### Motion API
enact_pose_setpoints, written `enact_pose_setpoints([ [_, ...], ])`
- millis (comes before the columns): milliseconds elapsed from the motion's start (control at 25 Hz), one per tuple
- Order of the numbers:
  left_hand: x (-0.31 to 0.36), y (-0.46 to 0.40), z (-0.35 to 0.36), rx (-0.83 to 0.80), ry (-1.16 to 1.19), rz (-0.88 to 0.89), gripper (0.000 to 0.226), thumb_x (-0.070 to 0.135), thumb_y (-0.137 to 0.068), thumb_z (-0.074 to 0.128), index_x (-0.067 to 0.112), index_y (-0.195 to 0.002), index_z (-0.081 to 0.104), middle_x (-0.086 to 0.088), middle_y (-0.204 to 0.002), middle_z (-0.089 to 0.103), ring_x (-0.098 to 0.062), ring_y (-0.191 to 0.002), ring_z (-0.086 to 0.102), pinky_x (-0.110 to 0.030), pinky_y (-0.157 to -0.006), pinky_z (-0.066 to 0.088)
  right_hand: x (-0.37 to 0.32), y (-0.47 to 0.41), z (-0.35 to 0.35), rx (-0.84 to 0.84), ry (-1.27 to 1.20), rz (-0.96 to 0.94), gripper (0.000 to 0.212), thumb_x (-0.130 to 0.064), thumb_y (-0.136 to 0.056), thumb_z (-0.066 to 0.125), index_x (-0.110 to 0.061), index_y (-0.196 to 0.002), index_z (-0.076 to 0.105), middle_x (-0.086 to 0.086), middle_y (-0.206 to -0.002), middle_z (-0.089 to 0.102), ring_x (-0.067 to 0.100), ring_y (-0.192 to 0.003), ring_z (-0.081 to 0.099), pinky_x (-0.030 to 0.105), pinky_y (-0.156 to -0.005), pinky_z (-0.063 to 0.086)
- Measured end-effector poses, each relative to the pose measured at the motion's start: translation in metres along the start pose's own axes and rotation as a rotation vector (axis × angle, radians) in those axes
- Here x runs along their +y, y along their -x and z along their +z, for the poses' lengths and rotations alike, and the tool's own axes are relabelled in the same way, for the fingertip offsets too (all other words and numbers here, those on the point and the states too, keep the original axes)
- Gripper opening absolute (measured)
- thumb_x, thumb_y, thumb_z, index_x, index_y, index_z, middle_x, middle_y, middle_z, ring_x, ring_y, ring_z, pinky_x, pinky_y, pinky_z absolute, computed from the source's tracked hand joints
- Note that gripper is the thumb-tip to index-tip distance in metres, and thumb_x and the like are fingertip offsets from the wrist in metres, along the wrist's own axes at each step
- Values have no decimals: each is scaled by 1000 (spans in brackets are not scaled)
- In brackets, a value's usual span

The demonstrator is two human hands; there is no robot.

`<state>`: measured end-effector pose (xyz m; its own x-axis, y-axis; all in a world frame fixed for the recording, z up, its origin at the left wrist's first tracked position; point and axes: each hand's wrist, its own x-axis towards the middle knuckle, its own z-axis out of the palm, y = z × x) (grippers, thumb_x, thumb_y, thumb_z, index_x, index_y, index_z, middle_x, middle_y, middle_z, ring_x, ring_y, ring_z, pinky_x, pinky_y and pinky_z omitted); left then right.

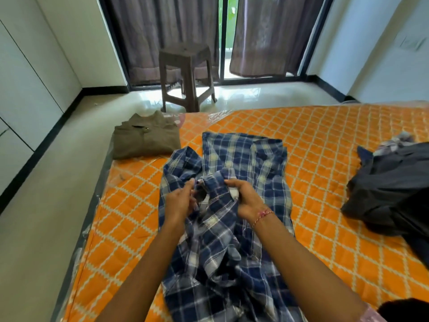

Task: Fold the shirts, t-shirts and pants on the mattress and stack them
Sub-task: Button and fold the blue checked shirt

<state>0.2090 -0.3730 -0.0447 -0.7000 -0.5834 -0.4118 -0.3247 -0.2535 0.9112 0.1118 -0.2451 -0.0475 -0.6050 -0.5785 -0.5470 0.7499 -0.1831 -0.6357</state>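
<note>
Both grips pinching bunched collar cloth: left hand [180, 201], right hand [246, 198]. Plaid shirt [243, 159] mid-mattress [325, 159], right of folded brown shirt [146, 140], left of dark clothes pile [390, 187]. Risk: crooked fold from uneven pull.

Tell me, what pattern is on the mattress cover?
Orange with a cream diamond lattice on the mattress, seen in the head view.

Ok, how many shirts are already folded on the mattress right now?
1: the brown shirt folded at the mattress's far left corner. The blue plaid shirt is unfolded, gripped by both hands. The dark pile at right may hide more.
</note>
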Motion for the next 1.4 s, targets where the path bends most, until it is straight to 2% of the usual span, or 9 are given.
enact_pose_setpoints([
  [80,9,-18,15,-265,60,-335,58,68,-82,50,12,-69,60,-4,-64,54,-17,-56,44,-27,-54,35,-24,0,-6,-114,32,-69,16,-4,-86,51,-5,-77,64,12,-80,65,26,-74,62,40,-79,52],
  [400,116,-103,127,-604,404,48,13,16,-92,53,10,-102,59,-5,-94,64,-19,-83,62,-32,-76,51,-129,-34,-62,-93,60,-284,34,-12,-83,58,-7,-116,63,14,-106,69,27,-83,69,40,-74,59],
  [600,118,-132,192,-398,223,64,23,-9,-91,47,11,-85,58,-4,-71,66,-20,-69,60,-31,-57,54,-168,-65,-79,85,256,-494,42,7,-91,40,-7,-128,55,12,-111,65,27,-88,66,34,-70,56],
  [800,107,-161,216,-497,393,75,27,-5,-94,43,7,-113,57,-12,-101,64,-23,-80,64,-36,-65,58,-171,-89,-104,200,156,-531,32,-2,-94,50,1,-125,56,14,-103,67,31,-89,64,46,-83,54],
  [920,76,-178,211,-177,-59,85,49,11,-95,53,10,-141,35,-13,-131,50,-26,-110,54,-40,-88,50,-163,-104,-107,338,240,-522,31,-2,-100,39,1,-127,54,13,-108,62,29,-92,60,42,-84,53],
  [1040,60,-176,223,-409,2,43,42,40,-96,50,15,-129,50,-5,-118,60,-23,-110,56,-42,-88,49,-159,-109,-99,324,376,-665,35,-6,-102,37,-7,-134,51,7,-121,57,22,-108,56,38,-97,48],
  [1160,70,-186,231,-635,246,-93,48,52,-92,46,13,-116,59,-6,-102,66,-21,-91,64,-36,-72,55,-160,-130,-89,223,797,-650,37,-27,-102,39,-18,-136,51,3,-139,51,20,-125,48,43,-108,38],
  [1280,49,-214,213,-488,330,-214,58,53,-92,46,6,-125,54,-16,-123,61,-28,-108,61,-38,-83,52,-155,-155,-99,164,1368,-394,56,-58,-95,30,-30,-142,42,0,-153,34,25,-143,25,53,-115,21],
  [1400,10,-231,198,-330,260,-311,48,31,-94,56,6,-133,44,-13,-134,53,-26,-108,57,-37,-82,49,-135,-165,-127,600,1200,-506,41,-18,-100,43,-15,-141,44,9,-137,52,27,-106,58,35,-84,48],
])
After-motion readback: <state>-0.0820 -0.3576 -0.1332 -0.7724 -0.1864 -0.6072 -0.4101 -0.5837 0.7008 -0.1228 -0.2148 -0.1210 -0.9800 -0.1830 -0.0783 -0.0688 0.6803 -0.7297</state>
